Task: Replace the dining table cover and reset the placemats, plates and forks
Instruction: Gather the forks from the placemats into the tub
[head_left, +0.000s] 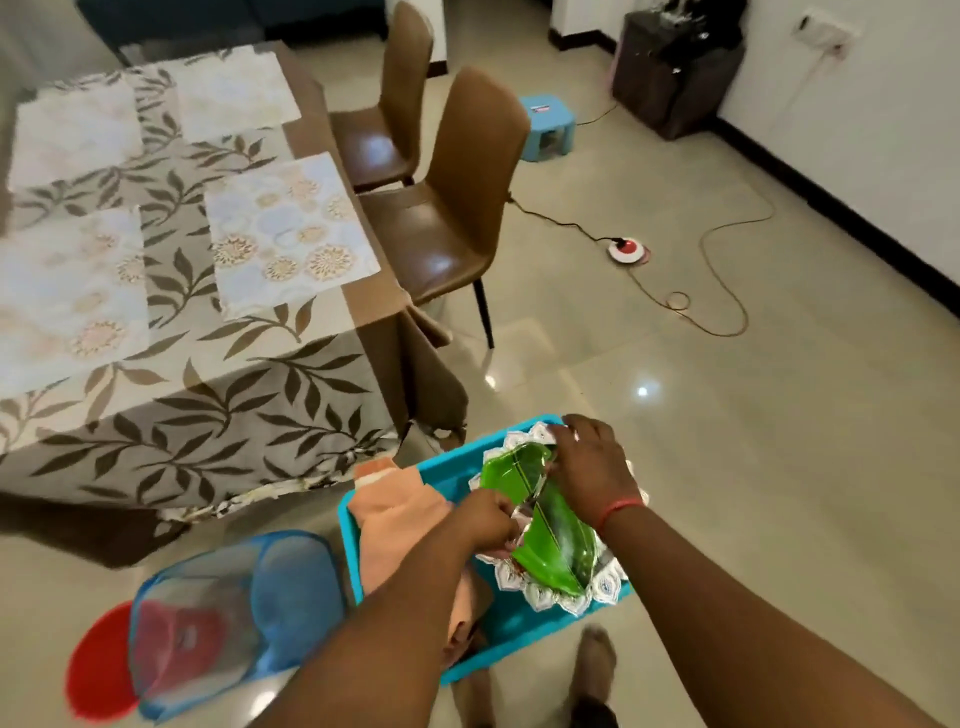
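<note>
Both of your hands are on the green plates (550, 525) stacked in the blue tray (447, 470) on the floor, your left hand (488, 517) pinching a plate edge, your right hand (592, 467) curled over the far rim, the desk (208, 415) corner just beyond, open floor to the right.

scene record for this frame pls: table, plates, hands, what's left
table: leaf-print cover on, four placemats laid
plates: green leaf-shaped plates on silver-edged stack, in blue tray on floor
left hand: pinches near plate edge
right hand: grips stack's far side
also in tray: peach cloth
forks: none visible
left to do: plates not yet on table
</note>
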